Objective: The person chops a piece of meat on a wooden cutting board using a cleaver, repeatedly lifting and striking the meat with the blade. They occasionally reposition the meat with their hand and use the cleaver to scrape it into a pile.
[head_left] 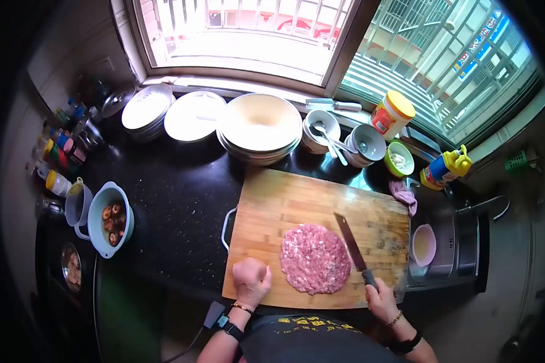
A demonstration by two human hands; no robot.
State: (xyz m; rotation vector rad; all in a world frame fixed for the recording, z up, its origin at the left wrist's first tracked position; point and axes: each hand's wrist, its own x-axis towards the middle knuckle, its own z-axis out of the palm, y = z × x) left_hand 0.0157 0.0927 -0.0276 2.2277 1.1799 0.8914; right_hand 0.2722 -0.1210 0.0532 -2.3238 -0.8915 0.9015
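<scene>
A flat round mass of minced meat (pixel 315 260), pink with white flecks, lies on the wooden cutting board (pixel 266 193). My right hand (pixel 381 299) is closed round the dark handle of a kitchen knife (pixel 352 245). The blade points away from me and slants left along the right side of the meat. My left hand (pixel 252 281) is a fist at the board's near left part, a short way left of the meat. Nothing shows in it.
Stacked plates (pixel 257 124) and bowls (pixel 322 130) line the windowsill side. A blue bowl with mushrooms (pixel 110 221) stands left on the black counter (pixel 175 199). Right of the board is a sink (pixel 445 230) holding a pink bowl (pixel 424 245). A yellow-capped bottle (pixel 445 169) stands behind it.
</scene>
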